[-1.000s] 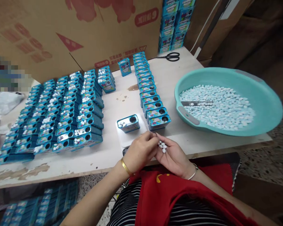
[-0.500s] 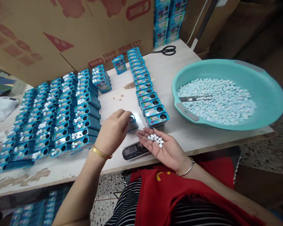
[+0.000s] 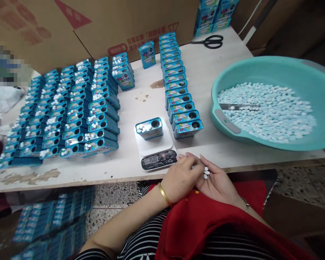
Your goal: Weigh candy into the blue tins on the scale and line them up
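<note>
Blue tins (image 3: 186, 129) read "CARAMELO"; your right hand (image 3: 218, 186) cups white candies (image 3: 206, 174), palm open; your left hand (image 3: 181, 177) covers some, its grip impossible to tell.

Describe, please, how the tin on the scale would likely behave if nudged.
The tin probably feels stiff, given its straight, crisp edges. Standing upright and narrow on the scale, it may tip. The loose white candies on its top could roll or spill.
</note>
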Tool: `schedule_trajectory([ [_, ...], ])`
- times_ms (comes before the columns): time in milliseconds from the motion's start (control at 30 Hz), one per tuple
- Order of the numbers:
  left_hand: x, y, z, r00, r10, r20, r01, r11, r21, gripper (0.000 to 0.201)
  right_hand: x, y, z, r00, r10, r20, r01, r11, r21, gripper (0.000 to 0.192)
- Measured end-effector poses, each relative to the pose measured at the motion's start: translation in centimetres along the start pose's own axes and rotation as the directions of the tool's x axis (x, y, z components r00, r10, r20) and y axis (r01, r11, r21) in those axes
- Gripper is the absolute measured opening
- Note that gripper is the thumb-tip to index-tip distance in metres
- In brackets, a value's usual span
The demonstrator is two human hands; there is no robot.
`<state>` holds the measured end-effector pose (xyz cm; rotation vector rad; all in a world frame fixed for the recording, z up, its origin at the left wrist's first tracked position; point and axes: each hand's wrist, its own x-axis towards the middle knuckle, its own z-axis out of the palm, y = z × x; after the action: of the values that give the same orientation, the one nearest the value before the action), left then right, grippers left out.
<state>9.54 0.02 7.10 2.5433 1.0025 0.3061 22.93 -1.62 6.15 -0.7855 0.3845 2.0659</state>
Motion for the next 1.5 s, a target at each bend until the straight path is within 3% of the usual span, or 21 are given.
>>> schedule_trajectory([
  [267, -0.5, 0.3, -0.4, 0.995, 0.006, -0.101, -0.011, 0.999, -0.042, 0.023, 0.0, 0.3, -0.3, 0.999, 0.019, 0.030, -0.022, 0.994, 0.107, 0.029],
  [533, -0.5, -0.2, -1.4, 0.992, -0.019, -0.123, 0.007, 0.995, -0.099, 0.019, 0.4, 0.5, 0.8, 0.999, -0.034, 0.038, 0.030, 0.995, 0.092, 0.023],
  [667, -0.2, -1.0, -2.8, 0.980, 0.019, -0.196, -0.048, 0.989, -0.141, 0.016, 1.1, 0.7, 2.1, 0.996, -0.036, 0.087, 0.027, 0.994, 0.103, 0.021],
  [833, 0.5, -2.7, -6.4, 0.921, 0.011, -0.389, -0.100, 0.972, -0.210, 0.016, 1.6, 0.9, 4.4, 0.978, -0.079, 0.195, 0.061, 0.994, 0.096, 0.023],
  [967, 1.7, -5.5, -9.6, 0.795, -0.080, -0.601, 0.060, 0.997, -0.054, 0.011, 1.8, 0.9, 5.0, 0.982, -0.051, 0.182, 0.051, 0.999, 0.003, 0.023],
  [1000, 2.0, -6.2, -10.1, 0.788, -0.082, -0.611, 0.086, 0.996, -0.022, 0.010, 1.8, 0.8, 4.9, 0.984, -0.052, 0.171, 0.054, 0.999, -0.006, 0.023],
  [1067, 2.0, -7.7, -10.6, 0.814, -0.076, -0.576, 0.111, 0.993, 0.026, 0.012, 2.0, 0.5, 4.4, 0.988, -0.068, 0.139, 0.070, 0.997, -0.010, 0.023],
  [1133, 1.2, -8.8, -10.7, 0.823, -0.092, -0.560, 0.147, 0.988, 0.053, 0.016, 2.1, 0.0, 3.7, 0.991, -0.095, 0.098, 0.096, 0.995, -0.007, 0.024],
  [1267, -2.2, -10.0, -9.8, 0.759, -0.120, -0.640, 0.289, 0.943, 0.166, 0.029, 2.1, -1.4, 1.7, 0.983, -0.182, -0.004, 0.182, 0.983, -0.002, 0.025],
  [1400, -4.8, -10.2, -8.1, 0.824, -0.123, -0.554, 0.346, 0.882, 0.320, 0.049, 2.1, -2.3, 0.1, 0.973, -0.211, -0.097, 0.213, 0.977, 0.009, 0.025],
  [1500, -4.5, -9.8, -7.3, 0.850, -0.113, -0.515, 0.338, 0.867, 0.367, 0.054, 2.1, -2.5, -0.2, 0.970, -0.212, -0.119, 0.216, 0.976, 0.026, 0.025],
])
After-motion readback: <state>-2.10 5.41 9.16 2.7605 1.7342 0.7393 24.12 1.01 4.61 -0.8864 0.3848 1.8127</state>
